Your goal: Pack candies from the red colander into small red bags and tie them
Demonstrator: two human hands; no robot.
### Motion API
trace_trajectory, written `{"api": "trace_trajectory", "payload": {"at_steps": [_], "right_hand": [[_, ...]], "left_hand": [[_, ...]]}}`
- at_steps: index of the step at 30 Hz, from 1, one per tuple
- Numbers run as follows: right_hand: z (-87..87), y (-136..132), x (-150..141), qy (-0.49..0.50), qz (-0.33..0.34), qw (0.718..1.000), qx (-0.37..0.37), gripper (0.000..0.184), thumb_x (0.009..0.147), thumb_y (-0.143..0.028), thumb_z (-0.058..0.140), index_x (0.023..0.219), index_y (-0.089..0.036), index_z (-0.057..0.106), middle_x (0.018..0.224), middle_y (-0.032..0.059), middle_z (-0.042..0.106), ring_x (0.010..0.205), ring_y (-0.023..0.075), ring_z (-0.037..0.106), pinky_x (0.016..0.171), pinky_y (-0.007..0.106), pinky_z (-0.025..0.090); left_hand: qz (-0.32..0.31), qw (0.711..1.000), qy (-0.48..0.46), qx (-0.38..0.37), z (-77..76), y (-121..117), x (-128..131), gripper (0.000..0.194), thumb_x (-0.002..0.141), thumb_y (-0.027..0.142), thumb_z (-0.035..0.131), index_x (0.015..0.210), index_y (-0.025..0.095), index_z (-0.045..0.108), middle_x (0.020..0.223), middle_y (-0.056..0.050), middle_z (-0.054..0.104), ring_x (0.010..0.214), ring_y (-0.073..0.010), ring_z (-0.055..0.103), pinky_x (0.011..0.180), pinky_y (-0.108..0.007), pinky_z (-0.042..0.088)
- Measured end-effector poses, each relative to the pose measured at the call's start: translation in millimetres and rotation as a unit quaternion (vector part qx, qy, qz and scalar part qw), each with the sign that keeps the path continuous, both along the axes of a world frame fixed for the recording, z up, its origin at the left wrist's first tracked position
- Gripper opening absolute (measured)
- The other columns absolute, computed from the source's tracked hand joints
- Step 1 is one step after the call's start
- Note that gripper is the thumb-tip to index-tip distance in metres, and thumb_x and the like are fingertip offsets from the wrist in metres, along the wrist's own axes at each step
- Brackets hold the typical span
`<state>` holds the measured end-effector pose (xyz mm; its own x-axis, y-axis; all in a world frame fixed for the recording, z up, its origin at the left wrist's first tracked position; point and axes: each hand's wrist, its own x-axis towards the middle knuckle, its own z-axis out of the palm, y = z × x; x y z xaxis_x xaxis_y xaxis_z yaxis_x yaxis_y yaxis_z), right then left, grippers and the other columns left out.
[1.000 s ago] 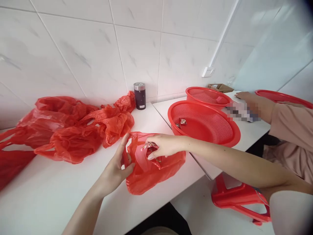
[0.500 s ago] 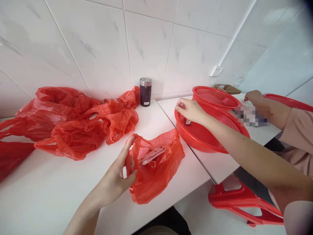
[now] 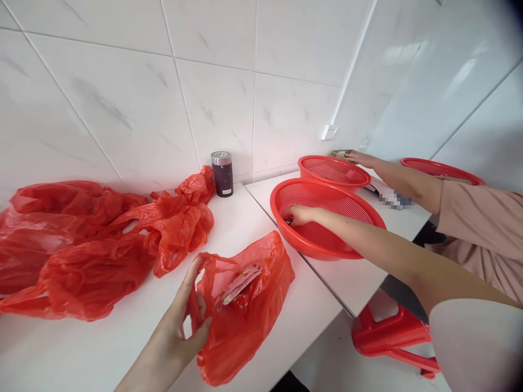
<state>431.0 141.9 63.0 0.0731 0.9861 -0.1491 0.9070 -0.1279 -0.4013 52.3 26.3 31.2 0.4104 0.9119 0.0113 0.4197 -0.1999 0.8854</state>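
Change: right hand (image 3: 301, 215) was inside the red bag (image 3: 245, 340) a second ago, then above the basket's left rim; now it's down inside the near basket (image 3: 300, 245), at the left end. Means the work has gone over from bag to basket, with the bag left standing open. Pink packet (image 3: 243, 283) lies in the bag on top of some red wrappers, no hand on it.

Right hand: fingers bent and pointing down at a small wrapped piece (image 3: 289, 220), which they partly cover. Can't tell how far open, or whether it has hold of the piece or only touches it.

Left hand: half curled, fingers hooked round the bag's left edge by the handle, thumb on the near side, film caught between. Still keeps the mouth open, same grip as before.

Bag sits on the near part of the desk (image 3: 241, 213), left of the near basket, apart from it. Pile of bags (image 3: 81, 234) far left, dark cup (image 3: 223, 177) by the wall. Co-worker's hand (image 3: 359, 158) far right, now by the cardboard box (image 3: 340, 154).
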Motion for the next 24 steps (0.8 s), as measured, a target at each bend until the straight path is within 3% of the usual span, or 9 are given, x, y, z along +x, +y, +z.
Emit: {"api": "trace_trajectory", "payload": {"at_steps": [3, 6, 9, 12, 15, 17, 21, 24], "right_hand": [[18.3, -2.8, 4.0, 0.056, 0.040, 0.995, -0.066, 0.015, 0.068, -0.007, 0.070, 0.077, -0.018, 0.065, 0.078, 0.0024, 0.065, 0.077, 0.0188, 0.063, 0.072, 0.032, 0.051], [48.6, -11.6, -1.7, 0.110, 0.041, 0.992, -0.037, 0.017, 0.080, -0.017, 0.062, 0.097, -0.018, 0.059, 0.100, 0.0063, 0.065, 0.087, 0.0169, 0.062, 0.068, 0.025, 0.052], [73.9, -31.3, -31.6, 0.189, 0.086, 0.978, -0.013, 0.027, 0.088, -0.026, 0.057, 0.114, -0.021, 0.051, 0.110, 0.0072, 0.062, 0.092, 0.0152, 0.063, 0.067, 0.022, 0.053], [77.6, -60.4, -80.7, 0.245, 0.188, 0.950, -0.042, 0.030, 0.088, -0.032, 0.059, 0.116, -0.024, 0.051, 0.103, 0.0060, 0.065, 0.084, 0.0170, 0.066, 0.063, 0.024, 0.053], [68.0, -84.0, -118.4, 0.109, 0.242, 0.964, 0.001, 0.035, 0.087, -0.036, 0.061, 0.120, -0.028, 0.053, 0.115, 0.0067, 0.063, 0.091, 0.0216, 0.065, 0.071, 0.030, 0.053], [64.4, -90.8, -123.2, 0.027, 0.240, 0.969, 0.056, 0.039, 0.089, -0.036, 0.059, 0.126, -0.029, 0.051, 0.125, 0.0068, 0.059, 0.101, 0.0238, 0.062, 0.082, 0.034, 0.051], [59.7, -101.8, -95.8, -0.138, 0.125, 0.977, 0.099, 0.034, 0.095, -0.036, 0.050, 0.124, -0.019, 0.054, 0.120, 0.0126, 0.061, 0.106, 0.0283, 0.060, 0.087, 0.042, 0.050], [35.7, -130.1, -80.9, -0.250, 0.058, 0.965, 0.055, 0.045, 0.093, -0.038, 0.052, 0.129, -0.010, 0.053, 0.115, 0.0210, 0.063, 0.102, 0.0354, 0.062, 0.080, 0.048, 0.052]], "left_hand": [[0.003, 1.000, -0.006, -0.002, -1.3, 0.7, -1.0, 0.076, 0.087, 0.031, 0.049, 0.151, 0.041, 0.009, 0.069, 0.006, 0.042, 0.063, -0.0131, 0.048, 0.072, -0.029, 0.048], [0.006, 1.000, -0.020, -0.016, -1.1, 0.3, -0.6, 0.079, 0.087, 0.031, 0.051, 0.150, 0.042, 0.006, 0.071, 0.006, 0.043, 0.064, -0.0130, 0.048, 0.069, -0.028, 0.048], [0.005, 0.999, -0.047, -0.027, 0.9, -0.6, 1.3, 0.081, 0.086, 0.029, 0.053, 0.151, 0.042, 0.005, 0.073, 0.005, 0.044, 0.065, -0.0129, 0.047, 0.068, -0.028, 0.048], [0.007, 0.997, -0.072, -0.036, 2.3, -0.7, 3.1, 0.083, 0.086, 0.027, 0.054, 0.151, 0.042, 0.004, 0.073, 0.005, 0.044, 0.067, -0.0130, 0.046, 0.069, -0.028, 0.048], [0.009, 0.996, -0.079, -0.039, 2.6, -0.1, 3.6, 0.084, 0.086, 0.026, 0.055, 0.151, 0.041, 0.004, 0.072, 0.004, 0.042, 0.067, -0.0134, 0.045, 0.065, -0.027, 0.047], [0.010, 0.996, -0.082, -0.035, 3.1, 0.0, 3.1, 0.085, 0.085, 0.027, 0.056, 0.151, 0.041, 0.005, 0.072, 0.004, 0.043, 0.066, -0.0134, 0.045, 0.062, -0.027, 0.047], [0.013, 0.995, -0.095, -0.019, 4.4, -1.0, 1.0, 0.086, 0.084, 0.028, 0.058, 0.151, 0.041, 0.006, 0.073, 0.004, 0.046, 0.064, -0.0133, 0.045, 0.063, -0.027, 0.048], [0.022, 0.996, -0.090, -0.006, 1.6, -0.4, -0.9, 0.084, 0.083, 0.030, 0.058, 0.151, 0.040, 0.009, 0.071, 0.004, 0.047, 0.063, -0.0132, 0.048, 0.064, -0.028, 0.050]]}}
